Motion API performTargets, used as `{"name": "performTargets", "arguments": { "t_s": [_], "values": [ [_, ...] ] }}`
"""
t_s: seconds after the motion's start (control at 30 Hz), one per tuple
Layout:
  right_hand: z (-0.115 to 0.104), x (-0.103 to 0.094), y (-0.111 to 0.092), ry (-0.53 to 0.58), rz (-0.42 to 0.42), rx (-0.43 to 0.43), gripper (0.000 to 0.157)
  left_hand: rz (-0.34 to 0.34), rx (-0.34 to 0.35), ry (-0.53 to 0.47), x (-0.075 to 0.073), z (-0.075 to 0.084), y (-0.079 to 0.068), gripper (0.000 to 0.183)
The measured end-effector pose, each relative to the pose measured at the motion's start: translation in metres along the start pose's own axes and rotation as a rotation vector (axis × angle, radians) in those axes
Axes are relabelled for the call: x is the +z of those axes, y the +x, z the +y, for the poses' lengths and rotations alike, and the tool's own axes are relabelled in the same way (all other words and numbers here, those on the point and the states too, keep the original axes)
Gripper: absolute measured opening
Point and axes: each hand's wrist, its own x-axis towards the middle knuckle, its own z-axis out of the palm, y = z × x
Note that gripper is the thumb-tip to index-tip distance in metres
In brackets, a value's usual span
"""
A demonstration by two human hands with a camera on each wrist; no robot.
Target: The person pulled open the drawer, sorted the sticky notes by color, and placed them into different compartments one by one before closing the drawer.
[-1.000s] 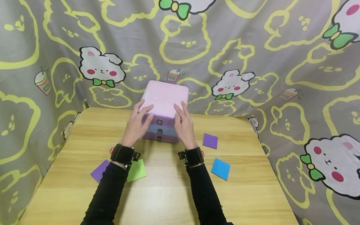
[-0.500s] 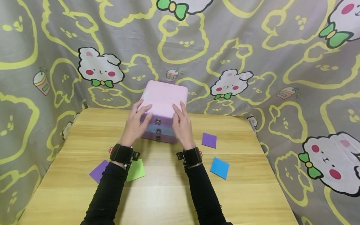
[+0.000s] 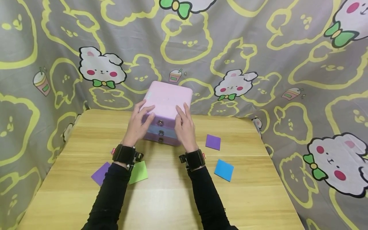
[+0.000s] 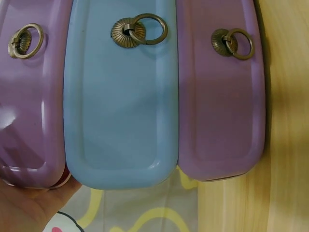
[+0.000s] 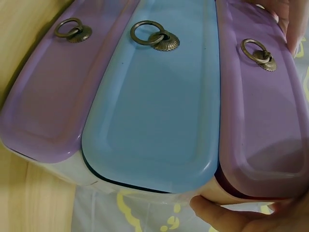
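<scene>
A small three-drawer chest with a pink top stands at the table's back, one corner angled to the front. Its front has a purple drawer above, a blue drawer in the middle and another purple drawer at the bottom, each with a brass ring pull. My left hand grips the chest's left front edge, fingers on the top and left side, thumb by the upper drawer. On the opposite edge, my right hand holds the corner, with fingers over the top. In the right wrist view, a finger lies along the chest's side.
Flat square pieces lie on the wooden table: a purple one and a blue one on the right, a green one and another purple one by the left forearm. A patterned curtain hangs behind the table.
</scene>
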Motion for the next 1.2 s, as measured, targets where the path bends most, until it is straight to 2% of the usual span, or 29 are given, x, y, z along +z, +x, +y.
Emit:
{"name": "performTargets", "arguments": {
  "t_s": [0.5, 0.7, 0.93, 1.1, 1.2],
  "values": [
    [0.0095, 0.0016, 0.0015, -0.009, -0.038, -0.023, 0.047, 0.023, 0.001, 0.000, 0.0038, -0.0028, -0.0007, 0.040],
    [0.0099, -0.0009, 0.0053, -0.020, -0.033, -0.051, 0.048, 0.028, 0.021, -0.001, 0.0043, -0.0019, 0.0022, 0.040],
    [0.0065, -0.0038, 0.0049, -0.043, -0.053, -0.065, 0.046, 0.040, 0.005, -0.016, 0.0055, -0.0038, -0.0006, 0.041],
    [0.0072, -0.0046, 0.0062, -0.078, -0.047, -0.082, 0.046, 0.027, 0.007, -0.011, 0.0045, -0.0019, -0.0014, 0.041],
    [0.0077, -0.0065, 0.0086, -0.095, -0.059, -0.077, 0.047, 0.031, 0.025, 0.029, 0.0044, 0.0003, 0.0012, 0.042]
  ]
}}
